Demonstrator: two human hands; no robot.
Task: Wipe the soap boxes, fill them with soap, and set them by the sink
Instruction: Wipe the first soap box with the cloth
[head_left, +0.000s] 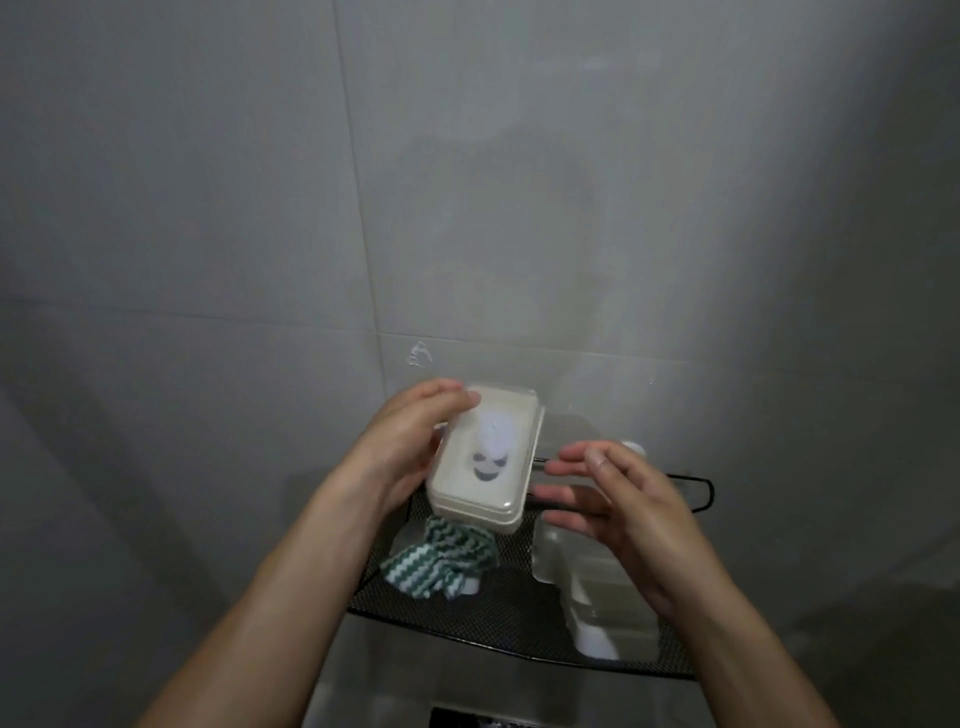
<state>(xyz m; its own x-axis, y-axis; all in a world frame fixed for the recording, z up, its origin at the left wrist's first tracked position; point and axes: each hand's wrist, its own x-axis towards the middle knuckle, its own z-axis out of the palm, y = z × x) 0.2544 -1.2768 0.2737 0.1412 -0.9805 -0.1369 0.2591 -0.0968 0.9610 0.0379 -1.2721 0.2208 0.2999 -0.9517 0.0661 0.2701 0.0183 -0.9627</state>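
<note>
- A cream rectangular plastic soap box with a clear lid and a dark face mark (485, 462) is held aloft by the left hand (410, 447), whose fingers are curled round its far-left edge, with the palm along its left side.
- The box's long axis is seen to run from about 7 o'clock to 1 o'clock; its free right flank is turned toward the right hand (618, 499).
- The right hand is held with fingers straight and spread, gripping nothing, just beside the box at 3 o'clock and apart from it; it is judged the nearer free hand for any steadying or lid work.
- A green-and-white zigzag cloth (441, 558) is noted lying at 6 o'clock from the box on a black mesh shelf (514, 613).
- Further pale plastic boxes (602, 587) are noted stacked on the shelf below the right hand; their count cannot be told.
- Grey wall tiles (208, 182) are recorded behind; no sink is seen.
</note>
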